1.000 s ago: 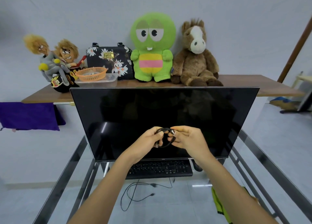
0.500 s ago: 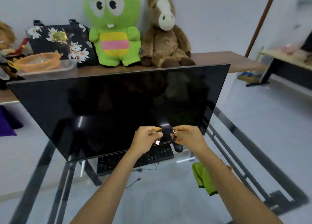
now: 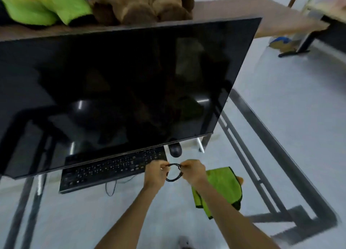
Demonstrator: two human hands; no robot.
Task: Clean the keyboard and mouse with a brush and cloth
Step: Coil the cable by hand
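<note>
A black keyboard (image 3: 110, 169) lies on the glass desk under the monitor's lower edge. A dark mouse (image 3: 175, 150) sits just right of it. A green cloth (image 3: 223, 185) with a dark border lies on the glass at the right, partly under my right forearm. My left hand (image 3: 156, 173) and my right hand (image 3: 192, 172) are close together above the keyboard's right end. Both pinch a small coiled black cable (image 3: 174, 172) held between them. No brush is visible.
A large dark monitor (image 3: 121, 83) leans over the desk. A thin cable (image 3: 110, 187) trails below the keyboard. The metal desk frame (image 3: 271, 149) runs along the right. Green and brown plush toys (image 3: 140, 3) sit on a wooden shelf behind.
My view has tilted down and to the right. Both hands, still holding the coiled cable, have come down from in front of the screen to just above the keyboard's right end.
</note>
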